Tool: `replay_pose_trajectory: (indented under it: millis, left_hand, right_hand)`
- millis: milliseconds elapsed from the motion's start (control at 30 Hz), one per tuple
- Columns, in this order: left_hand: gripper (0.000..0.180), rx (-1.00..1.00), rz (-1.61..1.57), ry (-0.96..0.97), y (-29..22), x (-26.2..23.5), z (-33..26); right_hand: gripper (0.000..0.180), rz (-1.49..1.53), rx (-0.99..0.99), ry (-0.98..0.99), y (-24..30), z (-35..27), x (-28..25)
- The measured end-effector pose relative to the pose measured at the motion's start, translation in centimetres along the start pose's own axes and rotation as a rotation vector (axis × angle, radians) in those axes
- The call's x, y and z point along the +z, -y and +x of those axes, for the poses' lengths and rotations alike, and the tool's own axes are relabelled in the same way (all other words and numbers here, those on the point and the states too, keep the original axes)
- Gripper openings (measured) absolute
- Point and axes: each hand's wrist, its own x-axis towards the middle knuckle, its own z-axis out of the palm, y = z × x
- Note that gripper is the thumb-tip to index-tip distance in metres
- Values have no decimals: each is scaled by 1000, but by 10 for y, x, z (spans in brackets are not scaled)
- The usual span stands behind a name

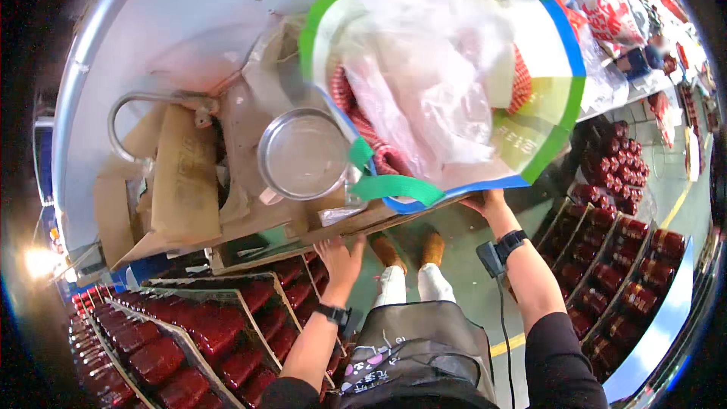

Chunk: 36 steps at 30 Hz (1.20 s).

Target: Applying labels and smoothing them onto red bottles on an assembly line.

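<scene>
Right hand [487, 202] part-hidden under bag [556, 132], grip I can't tell; left hand [338, 260] spread by counter [372, 223] edge; green floor [475, 276] below.

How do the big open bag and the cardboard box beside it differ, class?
The bag has a bright blue and green rim, while the cardboard box is brown. The bag's mouth is rounded; the cardboard box has angular flaps. The bag looks larger than the cardboard box. Both stand open.
</scene>
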Motion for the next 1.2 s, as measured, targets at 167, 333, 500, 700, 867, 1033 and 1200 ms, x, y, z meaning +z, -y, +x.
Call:
replay_pose_trajectory:
  millis: [167, 333, 500, 700, 867, 1033, 1200]
  left_hand:
    - [62, 28, 204, -27, 46, 12, -23]
    - [40, -19, 149, 17, 54, 50, 16]
    - [36, 70, -88, -71, 132, 66, 52]
    - [46, 154, 153, 142, 89, 86, 55]
    - [47, 168, 148, 82, 76, 87, 54]
    - [48, -161, -111, 130, 61, 66, 45]
    - [47, -177, 212, -7, 86, 58, 27]
  right_hand:
    - [55, -32, 30, 72, -1, 5, 21]
    - [45, 18, -10, 344, 6, 20, 0]
    - [39, -33, -7, 403, -18, 43, 23]
    - [35, -191, -210, 251, -15, 68, -25]
    - [32, -278, -311, 190, -19, 62, -25]
    - [32, -357, -353, -78, -19, 19, 7]
    - [35, -172, -234, 99, -31, 42, -5]
